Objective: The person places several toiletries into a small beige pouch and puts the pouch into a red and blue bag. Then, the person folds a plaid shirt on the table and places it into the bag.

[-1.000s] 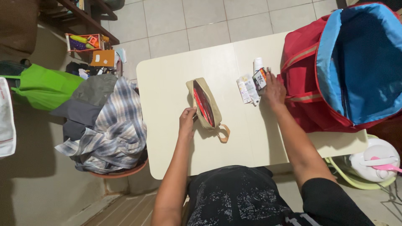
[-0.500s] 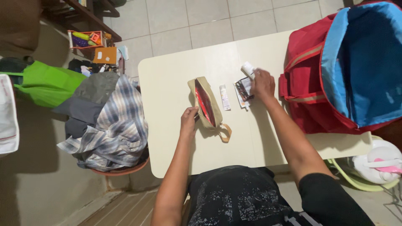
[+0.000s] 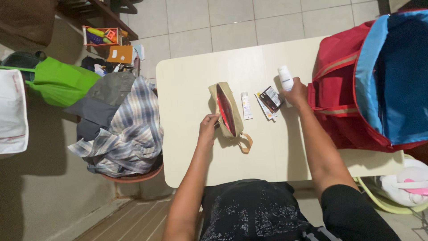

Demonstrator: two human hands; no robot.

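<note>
A tan zip pouch (image 3: 228, 111) with a red lining lies open on the cream table (image 3: 191, 80). My left hand (image 3: 207, 126) grips its near left edge. My right hand (image 3: 296, 93) is closed around a small white bottle (image 3: 285, 77), held upright just above the table. Beside the pouch lie a small white tube (image 3: 245, 105), a flat white packet (image 3: 263, 103) and a dark sachet (image 3: 271, 98), all between the pouch and my right hand.
A large red backpack (image 3: 379, 80) with a blue lining lies open on the table's right side. Left of the table, a chair holds a heap of plaid and grey clothes (image 3: 120, 125). A green bag (image 3: 58, 80) and a shelf stand beyond it.
My right hand has slid the small items left across the table and now holds the white bottle, with the tube and packets left beside the pouch. My left hand has stayed on the pouch.
</note>
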